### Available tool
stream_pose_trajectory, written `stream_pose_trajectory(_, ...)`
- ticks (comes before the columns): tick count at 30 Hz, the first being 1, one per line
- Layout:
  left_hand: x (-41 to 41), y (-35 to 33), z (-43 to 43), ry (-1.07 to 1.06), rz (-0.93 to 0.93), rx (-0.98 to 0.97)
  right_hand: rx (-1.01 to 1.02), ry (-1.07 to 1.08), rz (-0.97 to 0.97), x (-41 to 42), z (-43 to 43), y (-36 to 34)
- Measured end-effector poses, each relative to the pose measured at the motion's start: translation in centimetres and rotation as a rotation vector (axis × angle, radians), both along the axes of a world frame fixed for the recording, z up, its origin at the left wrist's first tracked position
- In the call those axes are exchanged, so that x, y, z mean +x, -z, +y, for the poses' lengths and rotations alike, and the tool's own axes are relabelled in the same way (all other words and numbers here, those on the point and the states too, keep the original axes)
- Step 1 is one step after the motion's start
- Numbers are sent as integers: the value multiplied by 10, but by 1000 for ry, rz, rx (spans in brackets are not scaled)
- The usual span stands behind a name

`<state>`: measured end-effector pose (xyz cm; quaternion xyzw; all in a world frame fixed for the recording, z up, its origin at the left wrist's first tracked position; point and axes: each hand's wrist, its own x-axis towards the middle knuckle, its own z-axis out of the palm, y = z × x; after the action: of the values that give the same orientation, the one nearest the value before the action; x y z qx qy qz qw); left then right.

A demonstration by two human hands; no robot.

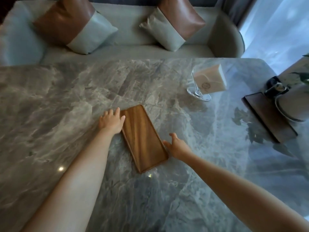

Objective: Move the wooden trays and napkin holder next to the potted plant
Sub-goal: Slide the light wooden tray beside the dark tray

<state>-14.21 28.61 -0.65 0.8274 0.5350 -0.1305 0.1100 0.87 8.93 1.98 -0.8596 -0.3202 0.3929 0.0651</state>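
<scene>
A light wooden tray (143, 138) lies flat and slanted on the grey marble table (66, 101), near the middle. My left hand (112, 121) rests at the tray's far left edge, fingers spread and touching the rim. My right hand (177, 146) is open at the tray's near right edge, fingertips at the rim. A clear napkin holder (209, 81) with white napkins stands further right. At the right edge a darker wooden tray (267, 118) lies beside a white plant pot (294, 104) with green leaves.
A small black object (275, 87) sits by the pot. Behind the table runs a pale sofa (130, 36) with two brown-and-grey cushions (75, 24). A bright window is at the far right. The table's far edge is near the sofa seat.
</scene>
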Motion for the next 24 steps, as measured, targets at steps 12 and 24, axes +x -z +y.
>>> stream_pose_trajectory(12,9,9,6,-43,-80,-98,18,338,259,-11,-18,26)
stream_pose_trajectory(24,18,2,-25,-355,-201,-231,120,505,360,8,-49,17)
